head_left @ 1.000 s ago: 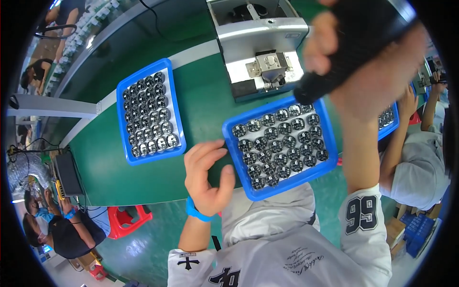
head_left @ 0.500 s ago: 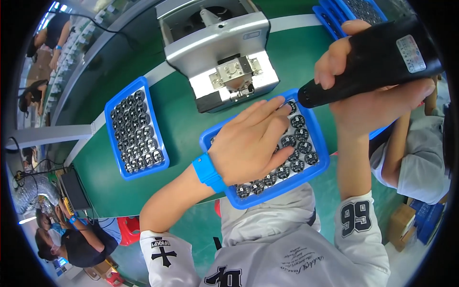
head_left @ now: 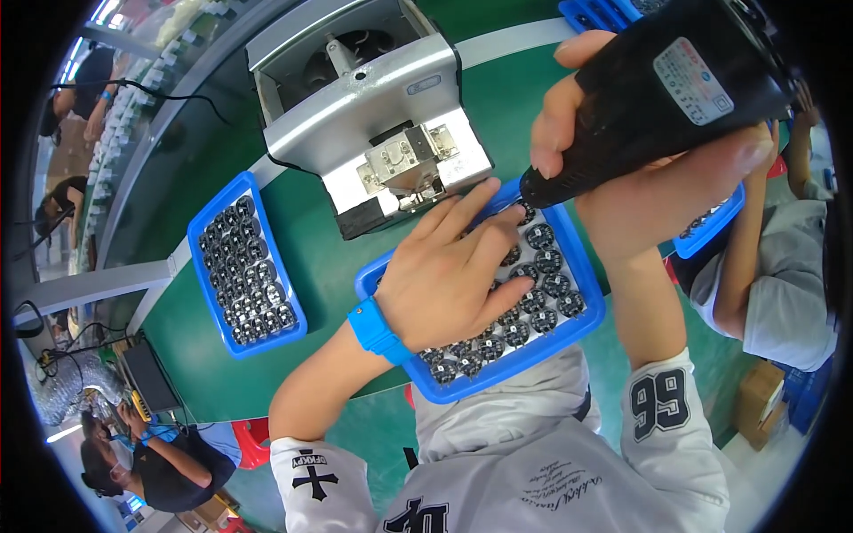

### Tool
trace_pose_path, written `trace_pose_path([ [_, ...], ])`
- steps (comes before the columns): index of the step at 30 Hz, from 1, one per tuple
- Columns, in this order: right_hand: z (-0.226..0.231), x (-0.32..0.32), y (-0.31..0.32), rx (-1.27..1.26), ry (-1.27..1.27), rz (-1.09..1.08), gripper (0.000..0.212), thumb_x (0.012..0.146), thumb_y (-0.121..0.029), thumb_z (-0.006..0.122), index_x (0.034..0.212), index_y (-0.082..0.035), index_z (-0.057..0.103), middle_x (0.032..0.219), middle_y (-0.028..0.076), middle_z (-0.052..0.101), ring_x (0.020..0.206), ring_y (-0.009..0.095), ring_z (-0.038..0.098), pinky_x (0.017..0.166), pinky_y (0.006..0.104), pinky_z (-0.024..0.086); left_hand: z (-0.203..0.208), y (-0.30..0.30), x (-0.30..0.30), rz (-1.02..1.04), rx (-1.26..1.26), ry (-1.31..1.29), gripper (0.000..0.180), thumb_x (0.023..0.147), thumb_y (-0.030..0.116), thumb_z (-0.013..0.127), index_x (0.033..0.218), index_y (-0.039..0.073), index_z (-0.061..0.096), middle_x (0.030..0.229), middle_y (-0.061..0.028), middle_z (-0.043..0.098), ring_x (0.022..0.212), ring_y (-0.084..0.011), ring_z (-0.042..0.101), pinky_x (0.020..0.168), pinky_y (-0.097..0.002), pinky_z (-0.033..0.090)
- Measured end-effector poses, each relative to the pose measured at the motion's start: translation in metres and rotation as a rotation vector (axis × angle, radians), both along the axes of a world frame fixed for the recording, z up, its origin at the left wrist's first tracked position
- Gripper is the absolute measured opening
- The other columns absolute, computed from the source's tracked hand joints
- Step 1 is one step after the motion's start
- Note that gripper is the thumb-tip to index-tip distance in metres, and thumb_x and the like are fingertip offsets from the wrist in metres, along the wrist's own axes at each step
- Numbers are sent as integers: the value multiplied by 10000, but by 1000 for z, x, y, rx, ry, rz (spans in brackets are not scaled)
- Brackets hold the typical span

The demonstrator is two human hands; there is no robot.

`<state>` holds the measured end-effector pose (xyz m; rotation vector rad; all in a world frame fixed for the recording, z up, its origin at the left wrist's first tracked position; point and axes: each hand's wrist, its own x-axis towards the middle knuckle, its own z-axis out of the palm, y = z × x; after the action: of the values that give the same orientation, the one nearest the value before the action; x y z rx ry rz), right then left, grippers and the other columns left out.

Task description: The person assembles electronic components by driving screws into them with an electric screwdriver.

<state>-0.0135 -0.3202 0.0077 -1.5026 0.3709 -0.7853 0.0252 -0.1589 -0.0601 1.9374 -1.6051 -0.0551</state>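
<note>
My right hand (head_left: pixel 644 209) is wrapped round a black electric screwdriver (head_left: pixel 617 115), held tilted with its tip down at the far edge of a blue tray (head_left: pixel 531 357). In that tray, several small round black parts (head_left: pixel 548 259) sit in rows on a white liner. Over the tray's left half lies my left hand (head_left: pixel 449 275), a blue band on its wrist, its fingers stretched out and apart. Its fingertips rest close beside the screwdriver's tip, at a part in the far row. The exact contact of the tip is hidden.
A silver machine (head_left: pixel 382 115) stands just beyond the tray on the green table (head_left: pixel 324 293). A second blue tray (head_left: pixel 298 333) of similar parts is at the left. More blue trays (head_left: pixel 582 19) stand far right. Other people (head_left: pixel 169 462) sit on the left and right.
The view has shifted slightly, so the machine and trays appear farther left. The screwdriver's tip stays at the tray's far edge, and my left hand keeps its place over the parts.
</note>
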Motion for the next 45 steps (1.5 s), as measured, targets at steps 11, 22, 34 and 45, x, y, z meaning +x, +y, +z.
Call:
trace_pose_path([
  [11,-45,9,-21,103,-545,461,621,1028,-493,559,1152,115,596,878,170,705,669,169,677,575,294,555,-2,1,-3,57,10,-9,398,901,337,742,1094,17,604,1287,-144,678,1329,-403,558,1034,-479,474],
  [22,-15,2,-2,-99,-1,221,1181,669,-1080,281,1044,0,579,671,78,580,521,163,552,485,271,426,-5,2,-3,56,-8,-14,417,912,346,732,1118,4,613,1277,-154,684,1328,-392,559,1053,-470,475],
  [34,68,23,49,196,-312,124,1071,861,-949,227,1098,25,600,634,88,567,490,184,537,483,308,460,-10,5,-5,74,-42,42,458,935,342,704,1202,-15,599,1183,-190,695,1313,-400,549,1034,-475,474],
  [45,56,57,65,-10,-207,354,890,965,-820,379,1003,30,640,646,75,601,517,136,571,493,255,463,-13,6,-6,62,-60,17,436,959,348,668,1190,-16,596,1157,-158,697,1328,-385,535,1030,-456,458],
])
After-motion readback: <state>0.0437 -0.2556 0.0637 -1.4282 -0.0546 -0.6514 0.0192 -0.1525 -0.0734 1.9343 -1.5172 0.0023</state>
